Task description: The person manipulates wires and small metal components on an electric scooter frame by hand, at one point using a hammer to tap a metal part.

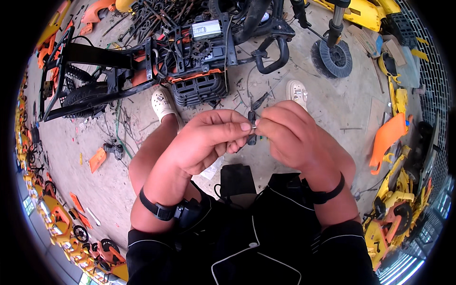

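Both hands meet in front of me above the floor, fingertips almost touching. My left hand [209, 135] is closed in a pinch, with the thumb on top. My right hand [292, 135] is also closed, its fingers curled toward the left thumb. Between them shows a small, thin, silvery piece [253, 127], too small to name, which both hands seem to grip. A black connector-like part [251, 115] shows just beyond the fingertips; I cannot tell whether it is held or lies behind. Fingers hide much of what is between the hands.
A black vehicle frame [137, 85] with wiring and a black crate-like part [199, 90] lies ahead. Farther right are a wheel disc [332, 58] and an orange panel [387, 140]. A power drill [114, 151] lies at left. Metal scraps [156, 19] and yellow parts surround the floor.
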